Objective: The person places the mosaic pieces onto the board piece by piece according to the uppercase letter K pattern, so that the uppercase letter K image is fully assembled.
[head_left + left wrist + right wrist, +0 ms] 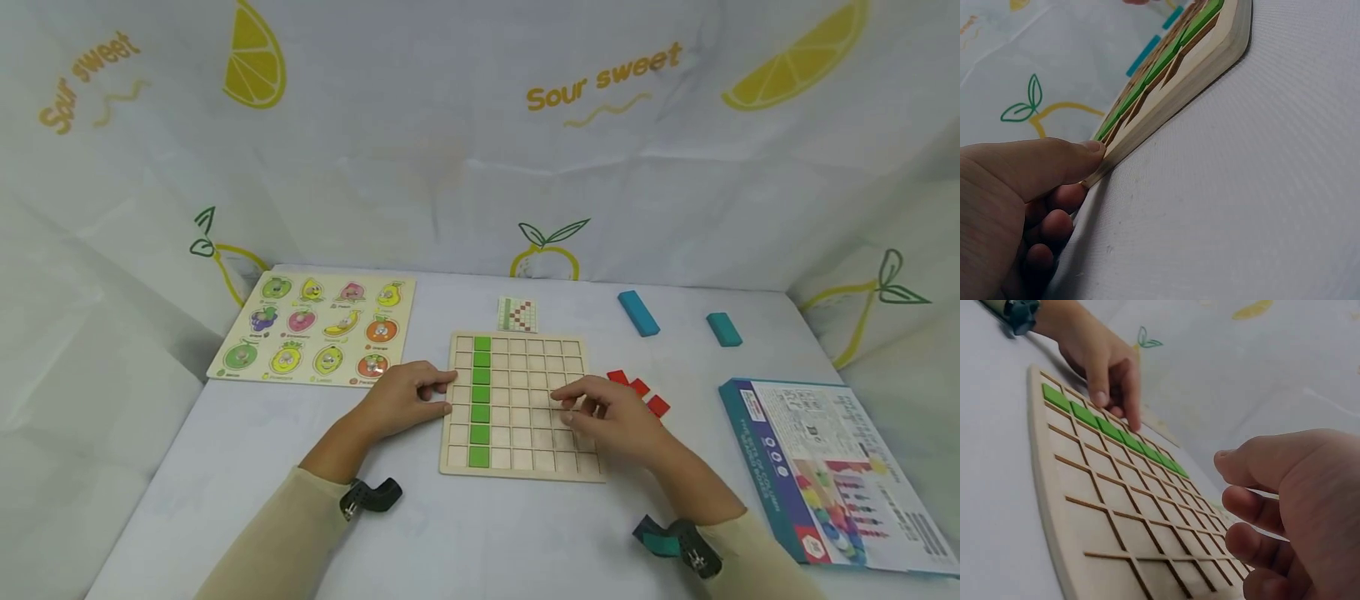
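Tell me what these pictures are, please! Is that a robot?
No, it's a person's left hand and right hand. The big picture comes from a camera on their head, the others from cameras on each wrist. On the white table lies a grid board with green tiles. Around it are red tiles, two blocks, a small card, a fruit board and a box. The left hand touches the grid board's edge; the right hovers above it, seemingly holding nothing.
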`<state>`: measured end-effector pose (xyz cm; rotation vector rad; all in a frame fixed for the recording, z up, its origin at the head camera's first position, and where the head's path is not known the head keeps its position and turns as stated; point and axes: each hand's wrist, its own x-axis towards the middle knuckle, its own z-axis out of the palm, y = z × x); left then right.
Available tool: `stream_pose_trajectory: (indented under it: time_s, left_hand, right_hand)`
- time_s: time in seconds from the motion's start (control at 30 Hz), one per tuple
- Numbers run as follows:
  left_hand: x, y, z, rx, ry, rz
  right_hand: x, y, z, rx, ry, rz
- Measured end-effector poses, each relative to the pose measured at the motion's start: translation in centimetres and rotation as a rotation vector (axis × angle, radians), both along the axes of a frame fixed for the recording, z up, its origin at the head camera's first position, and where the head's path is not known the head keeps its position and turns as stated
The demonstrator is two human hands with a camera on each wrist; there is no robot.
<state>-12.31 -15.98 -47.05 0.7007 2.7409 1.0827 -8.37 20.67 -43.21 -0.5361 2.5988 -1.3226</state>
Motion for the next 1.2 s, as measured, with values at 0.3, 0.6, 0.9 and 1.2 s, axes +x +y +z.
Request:
stream_pose_trajectory:
  time_s: [0.3,0.6,0.9,1.2]
  left_hand:
    - [0.0,-0.1,0.0,0.003,0.0,0.007]
    - [0.0,0.0,0.1,-0.001,-0.011,0.016]
    - [0.0,0.0,0.0,0.005,-0.008,0.017]
    - [0.0,0.0,-0.2,0.007,-0.009,0.015]
  right_hand:
    - [-1.6,4.2,0.6,0.095,-0.148,-0.195]
    - [-3.1,7.0,-0.8,0.155,-0.197,-0.314]
    - [-4.3,8.1,-1.0,0.222,-0.159,-0.328]
    - [-5.0,8.1,-1.6,0.306,-0.12,-0.273]
